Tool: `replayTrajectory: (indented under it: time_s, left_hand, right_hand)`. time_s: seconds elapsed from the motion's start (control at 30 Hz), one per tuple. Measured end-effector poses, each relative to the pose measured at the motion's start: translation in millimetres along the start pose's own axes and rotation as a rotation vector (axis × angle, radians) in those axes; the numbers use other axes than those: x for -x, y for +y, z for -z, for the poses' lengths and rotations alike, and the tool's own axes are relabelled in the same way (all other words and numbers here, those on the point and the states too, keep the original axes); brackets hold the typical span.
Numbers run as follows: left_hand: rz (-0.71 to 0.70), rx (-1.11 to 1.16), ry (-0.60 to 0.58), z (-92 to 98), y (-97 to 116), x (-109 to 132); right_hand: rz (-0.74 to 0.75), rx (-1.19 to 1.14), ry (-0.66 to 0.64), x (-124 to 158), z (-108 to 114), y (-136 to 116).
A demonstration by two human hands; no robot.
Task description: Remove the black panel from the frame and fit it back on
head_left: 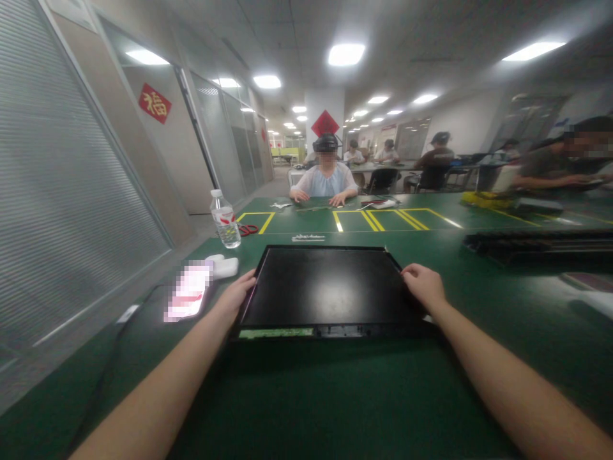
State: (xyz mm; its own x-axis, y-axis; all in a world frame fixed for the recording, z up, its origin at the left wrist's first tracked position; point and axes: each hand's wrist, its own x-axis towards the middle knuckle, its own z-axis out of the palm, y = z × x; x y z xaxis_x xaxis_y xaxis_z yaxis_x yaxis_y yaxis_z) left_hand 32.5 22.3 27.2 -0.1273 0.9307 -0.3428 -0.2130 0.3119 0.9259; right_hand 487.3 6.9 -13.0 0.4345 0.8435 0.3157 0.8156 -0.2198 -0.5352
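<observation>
A black flat LCD panel (330,287) lies face up in front of me, just over the green tabletop or on it; I cannot tell which. Along its near edge runs a green circuit board strip (276,333), uncovered. My left hand (239,292) grips the left edge of the panel, fingers closed on the frame and partly hidden. At the opposite side, my right hand (424,285) has its fingers curled and pinched on the right edge, near the far corner.
Left of the panel are a lit phone (189,291), a white case (224,267), a water bottle (225,219) and red-handled scissors (249,230). Small white pieces (309,237) lie beyond it. Dark frames (531,246) are stacked at right. A person (325,172) sits across the table (306,396).
</observation>
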Motion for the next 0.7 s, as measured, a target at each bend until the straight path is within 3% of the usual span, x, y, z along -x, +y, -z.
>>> replayTrajectory:
  time_s: [0.2,0.33,0.7]
  left_hand:
    - [0.022,0.111,-0.09,1.3,1.0,-1.6]
    - [0.007,0.085,-0.041,4.7,-4.1,-6.4]
    - [-0.186,0.057,-0.055,11.5,-17.5,-24.2]
  right_hand:
    - [0.006,0.009,0.013,-1.2,-1.5,2.4]
    - [0.003,0.038,-0.01,-0.8,-0.4,1.4]
    - [0.084,0.291,-0.054,9.3,8.1,-13.7]
